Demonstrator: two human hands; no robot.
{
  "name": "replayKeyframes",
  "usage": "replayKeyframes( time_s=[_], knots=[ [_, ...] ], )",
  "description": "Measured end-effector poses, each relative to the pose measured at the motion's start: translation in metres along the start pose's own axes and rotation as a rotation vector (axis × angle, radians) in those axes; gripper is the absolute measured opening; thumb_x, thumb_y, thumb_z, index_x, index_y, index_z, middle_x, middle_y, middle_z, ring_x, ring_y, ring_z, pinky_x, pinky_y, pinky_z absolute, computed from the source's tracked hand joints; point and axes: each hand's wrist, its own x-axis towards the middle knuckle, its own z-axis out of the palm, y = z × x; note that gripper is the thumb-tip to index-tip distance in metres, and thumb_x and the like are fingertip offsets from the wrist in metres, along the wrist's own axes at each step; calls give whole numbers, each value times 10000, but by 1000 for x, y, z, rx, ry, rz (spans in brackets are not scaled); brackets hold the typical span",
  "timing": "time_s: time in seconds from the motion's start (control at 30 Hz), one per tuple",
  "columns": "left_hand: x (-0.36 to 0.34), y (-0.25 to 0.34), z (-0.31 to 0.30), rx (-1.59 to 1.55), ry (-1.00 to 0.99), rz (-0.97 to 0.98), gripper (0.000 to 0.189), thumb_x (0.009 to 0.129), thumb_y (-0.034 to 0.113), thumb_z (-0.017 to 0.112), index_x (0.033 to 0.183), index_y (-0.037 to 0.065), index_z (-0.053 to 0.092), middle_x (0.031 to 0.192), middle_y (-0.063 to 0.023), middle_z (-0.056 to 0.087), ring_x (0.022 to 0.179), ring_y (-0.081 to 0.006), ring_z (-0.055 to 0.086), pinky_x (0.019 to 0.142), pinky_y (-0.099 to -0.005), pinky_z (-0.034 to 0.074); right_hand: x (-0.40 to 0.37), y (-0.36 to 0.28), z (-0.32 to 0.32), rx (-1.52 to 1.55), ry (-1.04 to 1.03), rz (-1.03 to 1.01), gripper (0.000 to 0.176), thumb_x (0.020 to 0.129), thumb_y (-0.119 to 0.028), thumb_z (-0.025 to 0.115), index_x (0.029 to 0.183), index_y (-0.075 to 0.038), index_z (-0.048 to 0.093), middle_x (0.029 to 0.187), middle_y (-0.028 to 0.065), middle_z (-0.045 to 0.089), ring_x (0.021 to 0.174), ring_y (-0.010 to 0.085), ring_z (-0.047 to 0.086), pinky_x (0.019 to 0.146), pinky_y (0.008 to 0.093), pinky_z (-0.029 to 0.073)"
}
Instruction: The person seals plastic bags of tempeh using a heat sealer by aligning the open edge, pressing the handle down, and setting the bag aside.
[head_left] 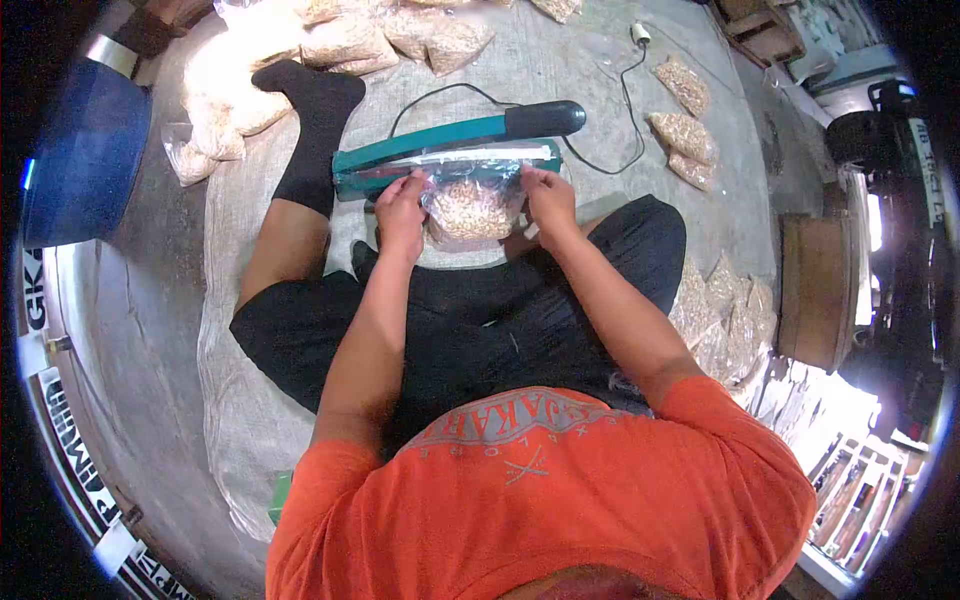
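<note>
My left hand [402,215] pinches the upper left corner of a clear plastic bag [470,213]. At the opposite corner, my right hand [550,203] is closed on the same bag. Small pale pieces, whose kind I cannot make out, fill its lower part. The bag's flat mouth lies against a green heat sealer [350,182], along its light sealing strip. Raised above the strip is the sealer's arm [430,143], which ends in a black handle [545,119] on the right.
Filled bags [350,45] are heaped at the far left, with more bags [685,140] at the right and beside my right knee. A black cord [640,110] curves behind the sealer over the pale mat [560,60]. At far left stands a blue container [90,150].
</note>
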Motion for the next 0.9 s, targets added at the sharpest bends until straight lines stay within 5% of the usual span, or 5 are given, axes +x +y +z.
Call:
replayKeyframes(
  time_s=[0.23, 0.47, 0.57, 0.7, 0.9],
  knots=[
    [-20, 3, 10, 305, -22, 297, 214, 989, 191, 684, 1002, -19, 726, 952, -50, 735, 818, -83, 621, 769, -247, 486, -11, 32, -2, 132, 74, -323, 341, 1025, -303, 651, 1137, 19, 660, 982, 20, 658, 867, 93, 562, 761, 266, 462],
    [-134, 35, 87, 993, -384, 1083, 111, 871, 43, 676, 962, 33, 738, 886, -136, 693, 794, -306, 668, 735, -372, 533, -139, 29, -56, 1018, -517, 703, 312, 1048, -205, 570, 1270, 13, 554, 1135, 112, 628, 1119, 262, 606, 1108, 421, 434],
    [-200, 68, 132, 881, -522, 1127, 81, 878, 51, 683, 937, 29, 733, 867, -147, 684, 784, -311, 668, 722, -367, 534, -156, 23, -86, 1185, -705, 397, 542, 1008, -270, 637, 1421, 30, 454, 1472, 150, 520, 1379, 299, 483, 1191, 477, 352],
    [-235, 104, 132, 502, -706, 710, 165, 928, 166, 702, 950, 9, 748, 933, -146, 711, 805, -285, 695, 721, -374, 542, -204, -28, -166, 1122, -717, 71, 864, 918, -455, 729, 1549, -13, 337, 1543, 147, 465, 1433, 300, 438, 1237, 490, 280],
    [-161, 3, 133, -510, -1035, -625, 760, 915, 483, 719, 1447, 3, 466, 1344, -187, 619, 1156, -300, 664, 992, -432, 548, -190, -41, -232, 598, -284, 19, 593, 905, -167, 759, 1401, 31, 502, 1298, 126, 659, 1145, 234, 667, 999, 387, 538]
  ],
)
